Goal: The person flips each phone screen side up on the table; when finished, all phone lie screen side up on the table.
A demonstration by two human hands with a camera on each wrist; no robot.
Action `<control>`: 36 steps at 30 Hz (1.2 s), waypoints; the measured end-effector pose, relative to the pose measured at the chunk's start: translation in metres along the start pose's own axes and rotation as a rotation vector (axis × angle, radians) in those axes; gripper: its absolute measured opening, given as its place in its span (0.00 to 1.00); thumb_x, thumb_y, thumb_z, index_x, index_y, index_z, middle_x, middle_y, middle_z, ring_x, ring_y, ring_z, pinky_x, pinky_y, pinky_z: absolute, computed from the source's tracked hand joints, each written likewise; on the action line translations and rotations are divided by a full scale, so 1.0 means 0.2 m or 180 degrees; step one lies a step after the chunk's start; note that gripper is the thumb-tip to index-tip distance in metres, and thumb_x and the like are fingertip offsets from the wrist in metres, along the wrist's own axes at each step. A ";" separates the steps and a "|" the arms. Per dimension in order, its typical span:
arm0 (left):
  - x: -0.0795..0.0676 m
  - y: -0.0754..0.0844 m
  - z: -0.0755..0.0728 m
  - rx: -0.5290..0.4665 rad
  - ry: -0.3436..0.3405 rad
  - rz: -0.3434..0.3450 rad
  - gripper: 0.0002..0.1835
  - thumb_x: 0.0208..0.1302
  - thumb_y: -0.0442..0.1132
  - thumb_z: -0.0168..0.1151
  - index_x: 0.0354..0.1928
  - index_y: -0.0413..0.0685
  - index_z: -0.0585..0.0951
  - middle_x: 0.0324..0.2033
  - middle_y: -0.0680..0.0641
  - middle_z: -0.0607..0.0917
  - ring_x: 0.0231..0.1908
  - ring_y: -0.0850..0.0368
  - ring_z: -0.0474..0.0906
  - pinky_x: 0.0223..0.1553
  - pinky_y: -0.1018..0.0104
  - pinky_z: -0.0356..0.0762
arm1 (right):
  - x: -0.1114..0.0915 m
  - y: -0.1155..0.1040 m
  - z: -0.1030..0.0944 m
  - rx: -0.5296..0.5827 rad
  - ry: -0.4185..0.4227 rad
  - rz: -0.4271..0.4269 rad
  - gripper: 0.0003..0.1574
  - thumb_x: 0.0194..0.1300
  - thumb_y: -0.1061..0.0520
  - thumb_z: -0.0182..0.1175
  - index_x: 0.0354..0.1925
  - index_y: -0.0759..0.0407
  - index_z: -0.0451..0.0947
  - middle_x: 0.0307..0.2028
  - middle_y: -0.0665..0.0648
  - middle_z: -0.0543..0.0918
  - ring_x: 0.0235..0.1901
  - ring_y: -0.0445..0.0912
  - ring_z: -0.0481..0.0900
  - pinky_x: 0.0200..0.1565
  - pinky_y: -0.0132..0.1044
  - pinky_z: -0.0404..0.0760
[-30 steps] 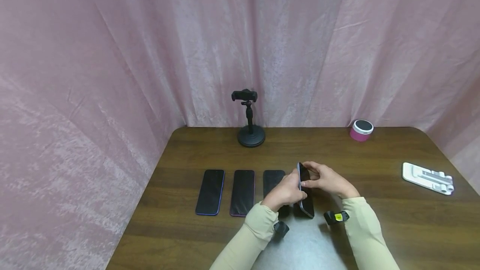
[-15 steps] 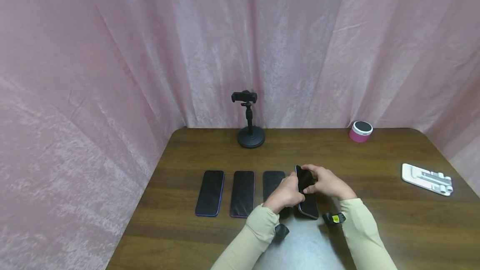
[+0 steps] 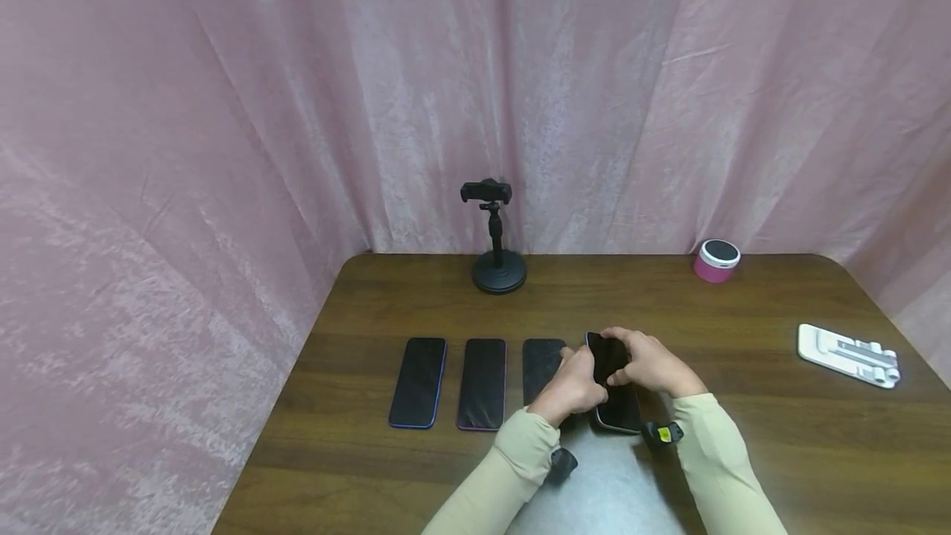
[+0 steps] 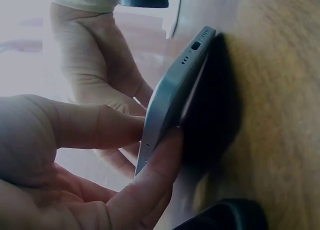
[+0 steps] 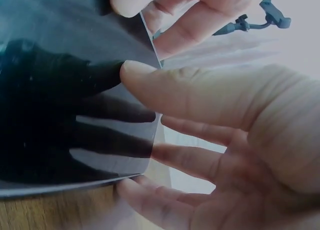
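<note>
A dark-screened smartphone [image 3: 620, 413] with a pale edge lies between my two hands at the right end of a row of phones. My left hand [image 3: 574, 385] pinches its left edge. In the left wrist view the thumb and a finger [image 4: 160, 157] sit on opposite sides of the phone's rim [image 4: 172, 82], which tilts just above the wood. From the right, my right hand [image 3: 654, 363] holds the other edge. In the right wrist view its thumb [image 5: 137, 77] lies on the glossy screen [image 5: 45, 120], other fingers at the edge. My left forearm and hand partly cover a neighbouring phone [image 3: 541, 363].
Two more phones lie face up to the left, one blue-edged [image 3: 418, 382], one purple-edged [image 3: 481, 385]. A black phone stand [image 3: 496, 242] rises at the back. A pink, white-rimmed cylinder [image 3: 716, 262] and a white folded stand [image 3: 849, 356] are on the right side of the wooden table [image 3: 357, 485].
The held phone has turned from standing steeply on its edge to lying flatter, its screen facing more upward and its near end shifted right. Both hands have kept their hold.
</note>
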State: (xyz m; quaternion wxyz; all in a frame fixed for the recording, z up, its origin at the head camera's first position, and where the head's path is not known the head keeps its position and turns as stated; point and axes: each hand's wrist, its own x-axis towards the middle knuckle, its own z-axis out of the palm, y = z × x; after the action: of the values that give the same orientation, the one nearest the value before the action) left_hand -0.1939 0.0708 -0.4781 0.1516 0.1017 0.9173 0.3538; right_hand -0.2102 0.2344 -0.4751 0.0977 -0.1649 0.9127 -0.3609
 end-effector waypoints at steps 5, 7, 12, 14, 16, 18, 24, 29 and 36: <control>0.00 0.00 0.03 -0.0010 0.0012 -0.0008 0.26 0.47 0.28 0.74 0.51 0.36 0.78 0.45 0.40 0.71 0.41 0.50 0.74 0.37 0.66 0.76 | 0.00 -0.01 0.00 -0.0187 0.0080 -0.0039 0.46 0.39 0.68 0.78 0.59 0.74 0.73 0.49 0.70 0.82 0.46 0.62 0.79 0.51 0.60 0.76; 0.00 0.01 0.03 0.0009 0.0013 -0.0024 0.24 0.47 0.28 0.74 0.49 0.36 0.79 0.44 0.41 0.71 0.40 0.50 0.74 0.39 0.66 0.76 | 0.00 -0.02 0.00 -0.0216 0.0082 -0.0017 0.46 0.38 0.69 0.78 0.59 0.74 0.73 0.48 0.70 0.82 0.45 0.61 0.79 0.50 0.59 0.76; 0.00 0.01 0.04 -0.0082 -0.0055 -0.0077 0.19 0.50 0.30 0.72 0.46 0.37 0.80 0.40 0.44 0.71 0.37 0.53 0.72 0.40 0.65 0.74 | -0.01 -0.03 0.00 -0.0213 0.0065 0.0119 0.45 0.39 0.71 0.75 0.59 0.74 0.73 0.46 0.70 0.82 0.41 0.60 0.79 0.46 0.56 0.78; 0.00 0.02 0.05 -0.0126 -0.0075 -0.0109 0.16 0.53 0.32 0.71 0.44 0.38 0.79 0.39 0.44 0.71 0.37 0.53 0.71 0.39 0.65 0.74 | -0.01 -0.03 0.00 -0.0209 0.0065 0.0179 0.44 0.39 0.71 0.75 0.59 0.74 0.73 0.45 0.70 0.82 0.40 0.59 0.78 0.46 0.56 0.78; 0.00 0.02 0.05 -0.0133 -0.0070 -0.0153 0.15 0.55 0.35 0.70 0.43 0.38 0.79 0.38 0.44 0.71 0.37 0.53 0.71 0.39 0.64 0.74 | -0.01 -0.02 0.00 -0.0226 0.0064 0.0204 0.44 0.40 0.72 0.73 0.59 0.74 0.73 0.45 0.70 0.82 0.40 0.59 0.78 0.46 0.56 0.78; -0.01 0.03 0.05 -0.0121 -0.0047 -0.0197 0.15 0.56 0.37 0.70 0.43 0.39 0.78 0.38 0.43 0.71 0.38 0.52 0.71 0.39 0.64 0.75 | 0.00 -0.02 0.01 -0.0254 0.0060 0.0206 0.43 0.40 0.72 0.71 0.59 0.75 0.72 0.46 0.71 0.82 0.41 0.60 0.78 0.46 0.57 0.78; -0.02 0.05 0.06 -0.0095 0.0033 -0.0264 0.21 0.56 0.40 0.69 0.49 0.36 0.78 0.42 0.42 0.71 0.44 0.48 0.73 0.43 0.61 0.76 | 0.01 -0.02 0.02 -0.0352 0.0101 0.0170 0.43 0.38 0.73 0.67 0.58 0.76 0.73 0.46 0.72 0.82 0.41 0.60 0.78 0.46 0.56 0.77; -0.03 0.04 0.05 -0.0240 0.0047 -0.0234 0.19 0.57 0.42 0.68 0.45 0.36 0.79 0.42 0.41 0.70 0.43 0.47 0.73 0.43 0.60 0.76 | 0.00 -0.02 0.02 -0.0420 0.0143 0.0124 0.42 0.37 0.74 0.66 0.57 0.76 0.73 0.47 0.72 0.82 0.42 0.61 0.78 0.46 0.56 0.77; -0.02 0.03 0.04 -0.0347 -0.0029 -0.0128 0.14 0.59 0.41 0.67 0.40 0.38 0.78 0.39 0.43 0.70 0.40 0.51 0.69 0.43 0.63 0.74 | 0.01 -0.02 0.03 -0.0476 0.0178 0.0162 0.42 0.36 0.75 0.63 0.57 0.76 0.74 0.48 0.72 0.81 0.43 0.61 0.79 0.45 0.56 0.78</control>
State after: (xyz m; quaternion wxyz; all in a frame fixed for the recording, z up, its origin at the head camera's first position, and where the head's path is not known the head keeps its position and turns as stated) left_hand -0.1861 0.0789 -0.4798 0.1683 0.0765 0.8978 0.3997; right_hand -0.2089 0.2277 -0.4762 0.0688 -0.1383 0.9434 -0.2935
